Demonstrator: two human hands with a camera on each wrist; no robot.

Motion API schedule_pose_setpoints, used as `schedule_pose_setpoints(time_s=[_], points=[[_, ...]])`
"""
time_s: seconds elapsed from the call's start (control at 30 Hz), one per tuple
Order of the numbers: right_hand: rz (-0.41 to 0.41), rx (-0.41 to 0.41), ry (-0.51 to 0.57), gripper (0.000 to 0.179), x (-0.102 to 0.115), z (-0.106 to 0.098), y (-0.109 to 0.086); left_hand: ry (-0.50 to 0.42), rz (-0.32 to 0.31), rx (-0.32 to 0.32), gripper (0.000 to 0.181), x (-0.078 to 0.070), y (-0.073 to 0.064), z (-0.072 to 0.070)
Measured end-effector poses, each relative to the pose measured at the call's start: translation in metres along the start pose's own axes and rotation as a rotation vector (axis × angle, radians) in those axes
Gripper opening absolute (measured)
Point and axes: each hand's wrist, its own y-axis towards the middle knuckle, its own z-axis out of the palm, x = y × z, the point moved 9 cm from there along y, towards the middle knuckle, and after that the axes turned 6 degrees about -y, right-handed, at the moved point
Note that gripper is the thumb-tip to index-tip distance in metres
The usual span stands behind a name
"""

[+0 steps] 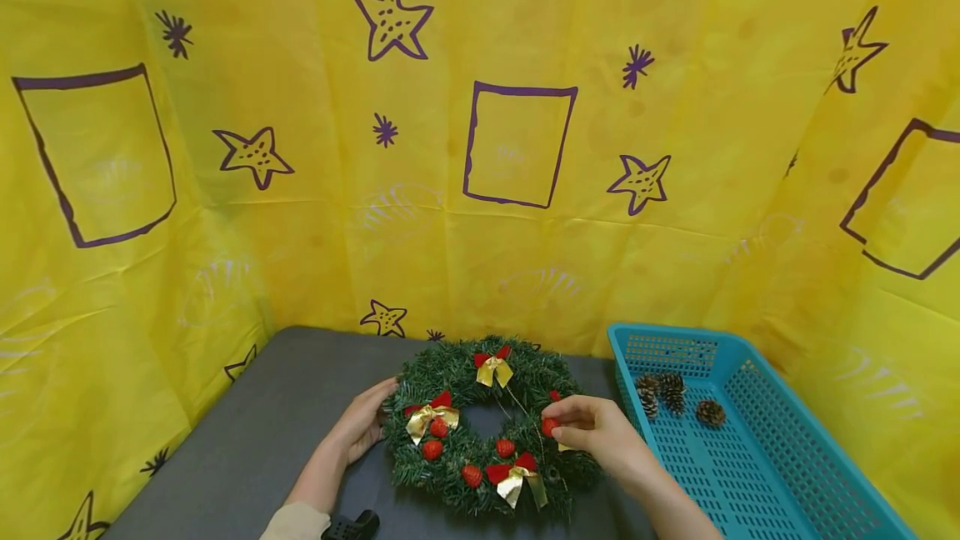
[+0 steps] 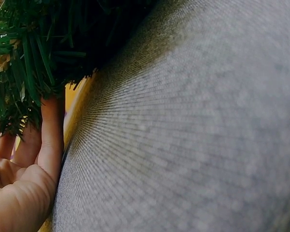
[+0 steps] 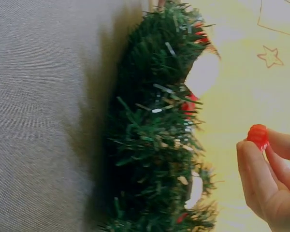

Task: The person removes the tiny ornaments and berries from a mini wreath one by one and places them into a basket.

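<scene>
A green artificial Christmas wreath [image 1: 420, 377] lies on the dark table, trimmed with red-and-gold bows [image 1: 495, 369] and several red berry ornaments [image 1: 471, 475]. At its left edge my left hand [image 1: 365, 421] touches the greenery; in the left wrist view its fingers [image 2: 51, 140] look fairly straight, with some tips hidden by the needles. Between thumb and fingertips, my right hand [image 1: 603, 437] pinches a red berry ornament [image 3: 257, 136] over the wreath's right side. The right wrist view shows that ornament apart from the greenery. A thin gold cord [image 1: 516, 398] trails across the wreath.
A blue perforated basket [image 1: 780, 440] stands to the right, with several pine cones [image 1: 710, 413] inside. Yellow patterned cloth [image 1: 525, 273] hangs behind and on both sides of the grey table [image 1: 247, 440]. A black strap or device [image 1: 352, 526] sits at my left wrist.
</scene>
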Motion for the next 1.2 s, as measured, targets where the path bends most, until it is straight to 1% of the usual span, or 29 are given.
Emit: schedule_pose_setpoints(time_s=[0.17, 0.4, 0.5, 0.63, 0.83, 1.03, 1.2], points=[[-0.019, -0.018, 0.004, 0.035, 0.01, -0.005, -0.003, 0.001, 0.005, -0.012, 0.062, 0.0, 0.0, -0.001], [-0.039, 0.001, 0.03, 0.04, 0.022, -0.012, -0.006, 0.01, 0.008, -0.005, 0.064, -0.001, -0.001, 0.001], [-0.04, 0.001, 0.035, 0.042, 0.026, -0.016, -0.007, 0.002, 0.006, -0.011, 0.062, -0.001, -0.001, 0.0], [-0.046, -0.012, 0.03, 0.042, 0.032, -0.023, -0.009, -0.005, 0.0, -0.01, 0.06, 0.0, -0.001, 0.0], [-0.056, -0.031, 0.019, 0.044, 0.041, -0.032, -0.009, -0.007, 0.008, -0.002, 0.062, 0.0, -0.001, 0.0], [-0.045, -0.062, -0.002, 0.045, 0.048, -0.045, -0.01, -0.005, 0.002, 0.0, 0.059, 0.0, 0.0, 0.0], [-0.042, -0.091, 0.02, 0.046, 0.055, -0.057, -0.011, -0.001, -0.002, 0.005, 0.06, 0.0, 0.0, 0.0]])
